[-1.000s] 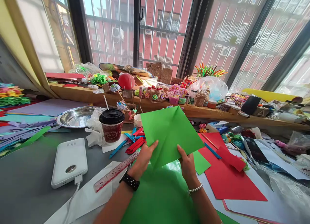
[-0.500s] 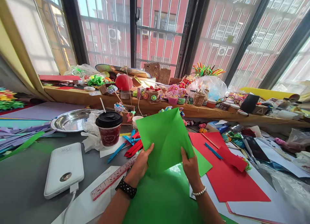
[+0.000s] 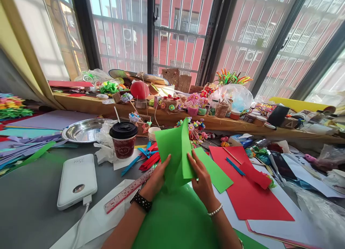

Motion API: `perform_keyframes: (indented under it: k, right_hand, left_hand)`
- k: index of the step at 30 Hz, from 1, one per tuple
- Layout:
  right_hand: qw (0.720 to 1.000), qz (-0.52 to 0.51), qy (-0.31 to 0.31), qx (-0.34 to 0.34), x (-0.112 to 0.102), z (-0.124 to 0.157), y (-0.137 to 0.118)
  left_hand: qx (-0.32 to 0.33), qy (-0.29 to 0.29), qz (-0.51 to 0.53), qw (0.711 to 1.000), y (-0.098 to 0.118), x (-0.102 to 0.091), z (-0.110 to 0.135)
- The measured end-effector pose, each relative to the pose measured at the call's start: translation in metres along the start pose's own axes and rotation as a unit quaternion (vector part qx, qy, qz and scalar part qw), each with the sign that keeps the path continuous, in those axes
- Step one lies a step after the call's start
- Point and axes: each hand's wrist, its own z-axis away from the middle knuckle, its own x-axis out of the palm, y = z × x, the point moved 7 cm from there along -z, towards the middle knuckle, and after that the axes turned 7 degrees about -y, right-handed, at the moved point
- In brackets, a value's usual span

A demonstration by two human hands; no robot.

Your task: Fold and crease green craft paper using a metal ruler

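The green paper square (image 3: 174, 148), flat a second ago, has been half-folded along its middle crease. It is held above the desk (image 3: 29, 202), pinched by the fingers of the left hand (image 3: 157, 177) and the right hand (image 3: 201, 180).

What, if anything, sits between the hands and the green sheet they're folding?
Nothing visible. The left hand and the right hand both grip the green sheet directly, the right one pressing on its folded-over flap. The ruler and the paper cup sit to the left, apart from the sheet.
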Motion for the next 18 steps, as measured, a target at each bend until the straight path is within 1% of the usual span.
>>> perform_keyframes:
  k: [2,5,8,10,12,14,16,18]
  right_hand:
    - [0.998,0.047,-0.013,-0.032,0.005,-0.001,-0.008]
    - [0.991,0.107,-0.032,-0.074,0.013,-0.001,-0.017]
    - [0.982,0.153,-0.049,-0.101,0.021,-0.001,-0.021]
    - [0.977,0.172,-0.056,-0.111,0.023,-0.001,-0.022]
    - [0.974,0.178,-0.073,-0.115,0.025,-0.001,-0.024]
    - [0.974,0.169,-0.103,-0.114,0.027,0.0,-0.025]
    - [0.975,0.141,-0.132,-0.11,0.028,0.0,-0.028]
    - [0.981,0.087,-0.138,-0.105,0.026,0.0,-0.03]
  left_hand:
    - [-0.008,-0.021,0.004,1.0,-0.002,0.005,-0.001]
    - [-0.01,-0.034,0.007,0.999,-0.002,0.01,-0.003]
    - [-0.011,-0.046,0.014,0.999,0.0,0.012,-0.001]
    - [-0.003,-0.043,0.017,0.999,0.002,0.011,0.001]
    - [0.011,-0.019,-0.001,1.0,0.006,0.008,0.003]
    - [0.024,0.015,-0.028,0.999,0.008,0.003,0.004]
    - [0.04,0.047,-0.05,0.997,0.01,-0.003,0.004]
    - [0.064,0.07,-0.066,0.993,0.012,-0.007,0.003]
